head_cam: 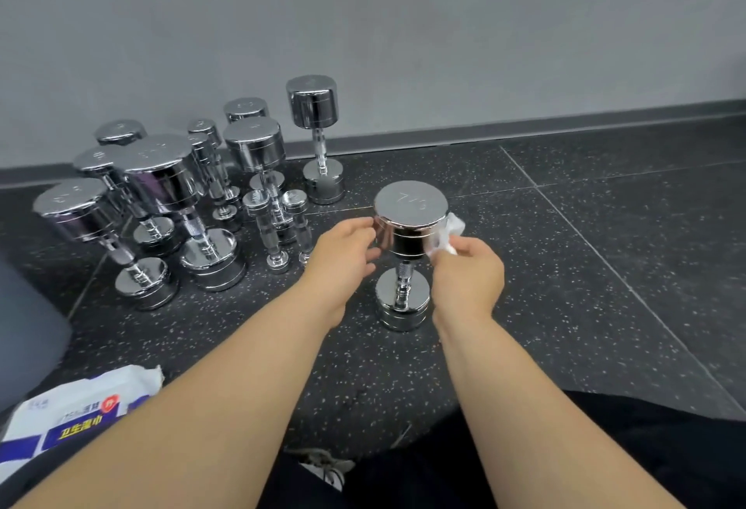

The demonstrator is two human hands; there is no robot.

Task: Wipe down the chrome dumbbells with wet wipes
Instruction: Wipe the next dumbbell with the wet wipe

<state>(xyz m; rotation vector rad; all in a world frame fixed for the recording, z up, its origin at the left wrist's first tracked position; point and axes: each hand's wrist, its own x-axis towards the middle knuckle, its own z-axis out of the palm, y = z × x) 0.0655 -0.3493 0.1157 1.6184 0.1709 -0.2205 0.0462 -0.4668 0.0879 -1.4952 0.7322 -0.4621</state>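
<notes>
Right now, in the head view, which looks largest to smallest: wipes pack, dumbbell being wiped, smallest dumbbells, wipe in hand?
1. Wipes pack, though it is nearest the camera and partly hidden.
2. Dumbbell being wiped.
3. The two smallest dumbbells, which look alike.
4. Wipe, partly hidden.

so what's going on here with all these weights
A person is wiping an upright chrome dumbbell on the dark speckled floor. The right hand holds a white wet wipe against its top head; the left hand holds the other side. More chrome dumbbells stand by the grey wall, a white-and-blue wipes pack nearby.
</notes>
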